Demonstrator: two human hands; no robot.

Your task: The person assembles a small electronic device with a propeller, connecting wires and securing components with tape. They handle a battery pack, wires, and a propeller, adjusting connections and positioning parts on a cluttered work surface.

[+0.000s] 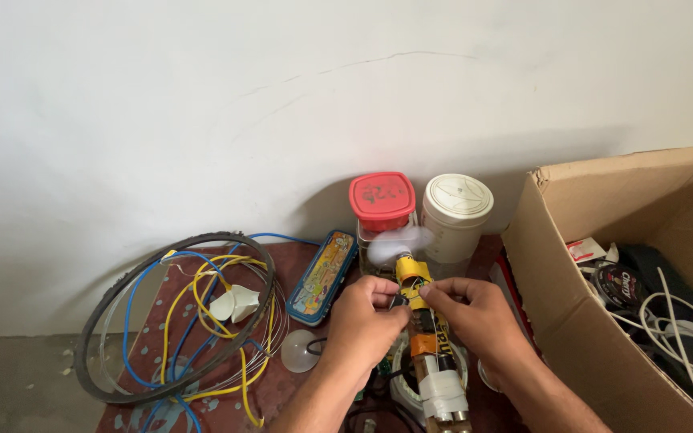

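Note:
My left hand [369,325] and my right hand [475,317] meet over a home-made device [427,337], a stick of cells bound with yellow, orange and white tape. Its upper end [411,270] carries a small motor with a white fan blade [399,244] that looks blurred. Fingertips of both hands pinch small dark wires at the yellow-taped part. The lower end shows white tape [443,393] and metal cell ends near the bottom edge.
A jar with a red lid [382,200] and a white-lidded jar [457,207] stand against the wall. A colourful pencil case [322,277] lies left of them. A black hoop [94,329] with blue and yellow wires [202,313] is left. An open cardboard box [571,321] with cables sits right.

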